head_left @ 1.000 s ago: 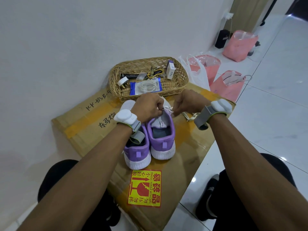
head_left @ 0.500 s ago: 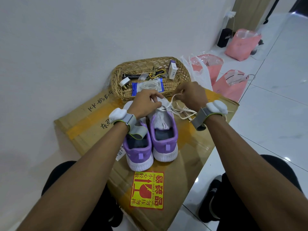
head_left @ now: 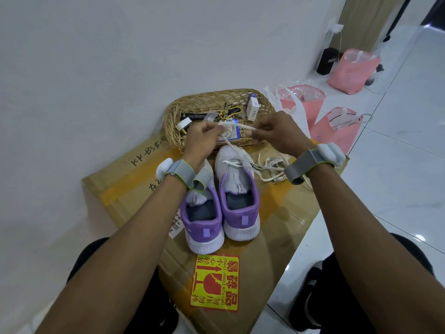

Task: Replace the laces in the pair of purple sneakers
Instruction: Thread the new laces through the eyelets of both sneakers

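Observation:
Two purple sneakers stand side by side on a cardboard box point(head_left: 284, 227), heels toward me. The left sneaker point(head_left: 203, 220) lies partly under my left wrist. The right sneaker point(head_left: 237, 189) has a white lace point(head_left: 227, 143) running up from its front eyelets. My left hand point(head_left: 201, 138) and my right hand point(head_left: 277, 132) are raised above the shoe's toe, each pinching that lace, which stretches between them. More loose white lace point(head_left: 272, 168) lies on the box right of the shoe.
A wicker basket point(head_left: 173, 112) with a white box, a plug, a black bar and a blue packet sits behind the shoes against the wall. Pink bags point(head_left: 337, 131) and a clear plastic bag stand on the tiled floor at right. My knees flank the box.
Both hands rose from the right sneaker's tongue toward the basket, drawing the white lace up and taut between them. The view shifted slightly.

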### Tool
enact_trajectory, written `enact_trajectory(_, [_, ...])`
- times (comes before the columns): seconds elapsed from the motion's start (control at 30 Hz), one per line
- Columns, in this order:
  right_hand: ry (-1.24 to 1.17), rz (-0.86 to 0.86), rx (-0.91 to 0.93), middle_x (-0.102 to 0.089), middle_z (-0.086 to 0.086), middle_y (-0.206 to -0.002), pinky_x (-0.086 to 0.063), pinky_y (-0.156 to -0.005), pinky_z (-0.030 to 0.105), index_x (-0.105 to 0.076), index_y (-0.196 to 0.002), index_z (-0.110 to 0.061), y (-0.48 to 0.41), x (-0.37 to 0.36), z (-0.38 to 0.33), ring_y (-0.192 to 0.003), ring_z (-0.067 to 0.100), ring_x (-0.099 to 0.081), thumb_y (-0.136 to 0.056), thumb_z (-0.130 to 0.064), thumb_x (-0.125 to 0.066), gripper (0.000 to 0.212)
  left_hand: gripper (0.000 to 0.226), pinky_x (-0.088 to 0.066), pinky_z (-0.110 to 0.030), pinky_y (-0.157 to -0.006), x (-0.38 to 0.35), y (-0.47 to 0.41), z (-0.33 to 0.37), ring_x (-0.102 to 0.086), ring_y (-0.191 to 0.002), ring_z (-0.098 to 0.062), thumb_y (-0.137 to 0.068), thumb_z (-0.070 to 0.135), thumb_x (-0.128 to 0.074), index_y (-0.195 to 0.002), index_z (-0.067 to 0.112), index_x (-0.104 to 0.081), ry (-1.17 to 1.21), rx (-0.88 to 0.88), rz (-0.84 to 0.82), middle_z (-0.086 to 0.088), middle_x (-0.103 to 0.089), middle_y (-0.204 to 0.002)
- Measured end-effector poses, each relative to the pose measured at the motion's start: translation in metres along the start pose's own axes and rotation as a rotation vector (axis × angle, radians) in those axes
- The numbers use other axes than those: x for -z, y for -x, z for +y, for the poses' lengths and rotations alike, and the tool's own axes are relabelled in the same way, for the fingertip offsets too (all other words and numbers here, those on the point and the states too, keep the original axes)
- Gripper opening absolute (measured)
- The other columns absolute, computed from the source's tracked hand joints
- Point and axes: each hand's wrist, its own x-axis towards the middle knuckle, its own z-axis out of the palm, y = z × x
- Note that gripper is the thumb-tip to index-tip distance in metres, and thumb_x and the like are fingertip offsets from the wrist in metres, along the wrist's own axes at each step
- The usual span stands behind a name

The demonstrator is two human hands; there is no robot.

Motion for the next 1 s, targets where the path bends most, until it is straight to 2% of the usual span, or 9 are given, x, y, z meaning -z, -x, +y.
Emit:
enact_trajectory(0.1, [-0.179, -0.062, -0.004, -0.061, 0.006, -0.061, -0.043, -0.063, 0.03, -0.073, -0.076, -0.015, -0.001, -0.002, -0.007, -0.058, 0.016, -0.051, -0.092, -0.038, -0.066, 0.029, 0.009, -0.049, -0.033, -0.073, 0.01, -0.004, -0.017, -0.062, -0.082, -0.023, -0.088, 0.021, -0.069, -0.094, 0.019, -0.062, -0.35, 0.037, 0.06, -0.004, -0.065, -0.09])
enact_trajectory(0.2, [-0.205, -0.08, 0.001, -0.051, 0.013, -0.059, -0.035, -0.061, 0.028, -0.071, -0.073, -0.022, -0.002, -0.008, -0.013, -0.056, 0.019, -0.042, -0.094, -0.043, -0.06, 0.032, 0.046, -0.049, -0.041, -0.09, 0.006, 0.004, -0.022, -0.056, -0.106, -0.031, -0.083, 0.023, -0.073, -0.126, 0.029, -0.056, -0.69, -0.286, -0.105, -0.01, -0.055, -0.116])
enact_trajectory(0.3, [-0.187, -0.093, 0.005, -0.048, 0.01, -0.057, -0.033, -0.058, 0.029, -0.07, -0.068, -0.027, -0.002, -0.013, -0.016, -0.055, 0.019, -0.039, -0.094, -0.045, -0.059, 0.034, 0.028, -0.044, -0.045, -0.09, 0.002, 0.01, -0.016, -0.047, -0.111, -0.031, -0.095, 0.043, -0.06, -0.118, 0.03, -0.066, -0.832, -0.51, -0.105, -0.006, -0.054, -0.116])
enact_trajectory(0.4, [-0.241, -0.074, -0.012, -0.047, 0.004, -0.055, -0.035, -0.057, 0.026, -0.074, -0.077, -0.014, -0.001, -0.011, -0.019, -0.055, 0.015, -0.041, -0.095, -0.044, -0.057, 0.039, 0.028, -0.044, -0.047, -0.09, 0.019, 0.001, -0.023, -0.05, -0.111, -0.038, -0.101, 0.032, -0.05, -0.102, 0.015, -0.072, -0.951, -0.388, 0.025, -0.012, -0.057, -0.112])
enact_trajectory(0.53, [-0.261, -0.054, -0.012, -0.049, 0.008, -0.061, -0.036, -0.06, 0.029, -0.074, -0.077, -0.014, -0.002, -0.009, -0.016, -0.057, 0.017, -0.041, -0.097, -0.044, -0.055, 0.04, 0.031, -0.045, -0.048, -0.096, 0.037, -0.002, -0.027, -0.048, -0.12, -0.042, -0.095, 0.03, -0.056, -0.118, 0.013, -0.067, -1.171, -0.166, 0.111, -0.018, -0.053, -0.128])
enact_trajectory(0.63, [-0.241, -0.065, 0.005, -0.049, 0.004, -0.056, -0.037, -0.059, 0.029, -0.072, -0.072, -0.023, -0.004, -0.017, -0.017, -0.05, 0.01, -0.041, -0.096, -0.045, -0.056, 0.037, 0.048, -0.044, -0.045, -0.092, 0.025, 0.009, -0.017, -0.044, -0.119, -0.033, -0.089, 0.045, -0.066, -0.133, 0.028, -0.056, -1.039, -0.394, -0.041, -0.01, -0.048, -0.128])
enact_trajectory(0.73, [-0.246, -0.092, 0.008, -0.047, -0.002, -0.052, -0.037, -0.056, 0.028, -0.072, -0.072, -0.022, -0.003, -0.02, -0.021, -0.05, 0.009, -0.041, -0.096, -0.044, -0.057, 0.036, 0.028, -0.045, -0.045, -0.085, 0.016, 0.015, -0.008, -0.047, -0.109, -0.03, -0.099, 0.041, -0.052, -0.118, 0.027, -0.068, -0.961, -0.573, -0.06, -0.006, -0.053, -0.111])
enact_trajectory(0.9, [-0.252, -0.117, -0.042, -0.046, -0.007, -0.051, -0.035, -0.053, 0.026, -0.074, -0.078, -0.014, -0.002, -0.011, -0.01, -0.05, 0.013, -0.038, -0.096, -0.042, -0.058, 0.038, 0.033, -0.046, -0.05, -0.089, 0.034, 0.009, -0.012, -0.05, -0.116, -0.042, -0.102, 0.02, -0.04, -0.108, 0.006, -0.069, -1.151, -0.309, 0.063, -0.02, -0.056, -0.118])
enact_trajectory(1.0, [-0.206, -0.152, -0.079, -0.047, 0.008, -0.057, -0.035, -0.054, 0.03, -0.074, -0.076, -0.015, -0.002, -0.01, -0.007, -0.053, 0.021, -0.038, -0.095, -0.045, -0.057, 0.04, 0.032, -0.046, -0.052, -0.093, 0.039, 0.01, -0.012, -0.05, -0.122, -0.043, -0.099, 0.018, -0.043, -0.118, 0.003, -0.065, -1.18, -0.174, 0.205, -0.019, -0.058, -0.126])
